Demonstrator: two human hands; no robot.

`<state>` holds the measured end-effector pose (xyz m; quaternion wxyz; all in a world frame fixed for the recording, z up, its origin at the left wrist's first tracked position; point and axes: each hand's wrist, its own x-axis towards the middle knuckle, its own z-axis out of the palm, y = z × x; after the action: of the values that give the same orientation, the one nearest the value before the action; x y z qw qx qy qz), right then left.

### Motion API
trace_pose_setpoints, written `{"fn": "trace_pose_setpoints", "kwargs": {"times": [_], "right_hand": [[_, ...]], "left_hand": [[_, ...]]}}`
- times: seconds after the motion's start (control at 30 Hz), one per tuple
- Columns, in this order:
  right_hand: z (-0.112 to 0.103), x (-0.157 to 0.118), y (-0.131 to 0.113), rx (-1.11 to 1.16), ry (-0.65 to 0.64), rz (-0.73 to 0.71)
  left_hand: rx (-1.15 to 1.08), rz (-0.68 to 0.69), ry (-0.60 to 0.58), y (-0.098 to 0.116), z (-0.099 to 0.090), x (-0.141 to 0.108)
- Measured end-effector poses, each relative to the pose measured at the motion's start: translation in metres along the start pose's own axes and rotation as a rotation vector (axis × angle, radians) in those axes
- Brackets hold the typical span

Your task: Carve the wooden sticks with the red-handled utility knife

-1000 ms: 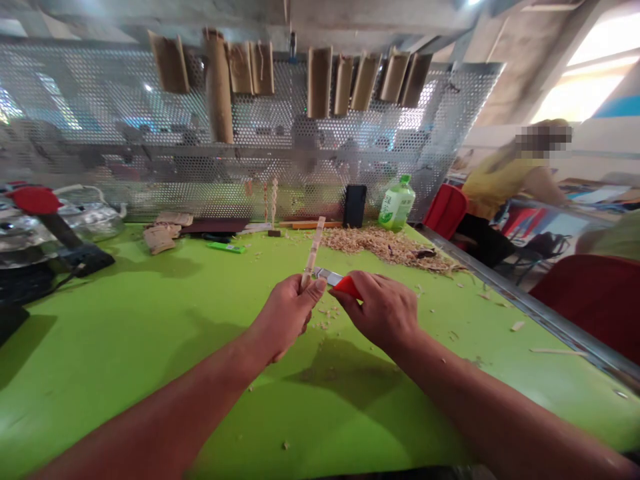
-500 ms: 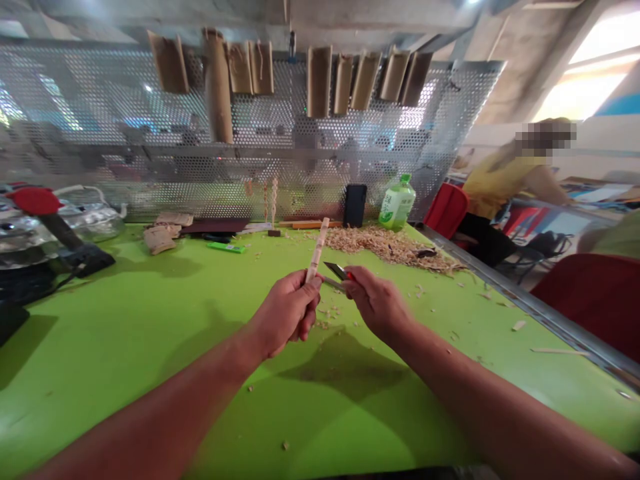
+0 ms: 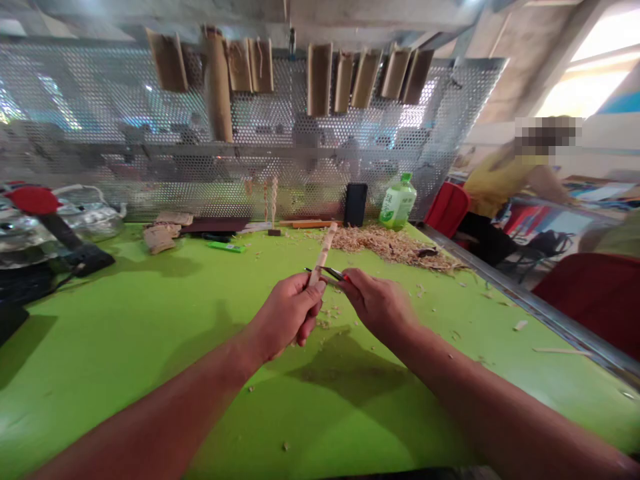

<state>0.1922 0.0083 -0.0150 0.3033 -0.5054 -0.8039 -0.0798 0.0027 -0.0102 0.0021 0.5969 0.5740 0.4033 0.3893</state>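
Observation:
Above the middle of the green table, my left hand (image 3: pixel 293 307) is wrapped round the lower part of a pale wooden stick (image 3: pixel 327 245) that tilts up and to the right. Dark marks or notches cross the stick. My right hand (image 3: pixel 377 300) grips a knife (image 3: pixel 334 273) with a dark blade and a bit of red at the handle. The blade lies across the stick just above my left thumb, its tip showing on the far side. Wood shavings (image 3: pixel 330 317) are scattered on the table below the hands.
A heap of shavings (image 3: pixel 387 243) lies at the back, near a green-labelled bottle (image 3: pixel 399 203) and a black phone-like block (image 3: pixel 355 205). Two carved sticks (image 3: pixel 274 200) stand by the perforated metal screen (image 3: pixel 190 160). Kettles (image 3: pixel 93 217) are at left. A person (image 3: pixel 505 173) sits at right.
My right hand has brought the knife left and slightly down, from beside the stick onto it. The stick now leans a little more to the right.

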Motion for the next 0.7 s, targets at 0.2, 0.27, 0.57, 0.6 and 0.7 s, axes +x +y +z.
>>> {"fn": "trace_pose_setpoints", "kwargs": {"times": [0.2, 0.27, 0.57, 0.6, 0.7], "right_hand": [[-0.004, 0.001, -0.006, -0.166, -0.025, -0.005], [-0.006, 0.001, -0.008, -0.209, -0.066, 0.032], [0.0, -0.003, -0.011, -0.057, -0.217, 0.164], [0.002, -0.004, -0.01, -0.014, -0.219, 0.169], [0.003, -0.004, -0.009, 0.124, -0.23, 0.194]], "left_hand": [[0.012, -0.014, 0.027, 0.004, 0.003, -0.002], [0.009, 0.004, 0.034, 0.005, 0.005, -0.003], [0.233, 0.002, 0.126, 0.0, 0.006, -0.004], [0.258, 0.004, 0.126, -0.001, 0.005, -0.003], [0.303, 0.024, 0.119, 0.0, 0.004, -0.003]]}}
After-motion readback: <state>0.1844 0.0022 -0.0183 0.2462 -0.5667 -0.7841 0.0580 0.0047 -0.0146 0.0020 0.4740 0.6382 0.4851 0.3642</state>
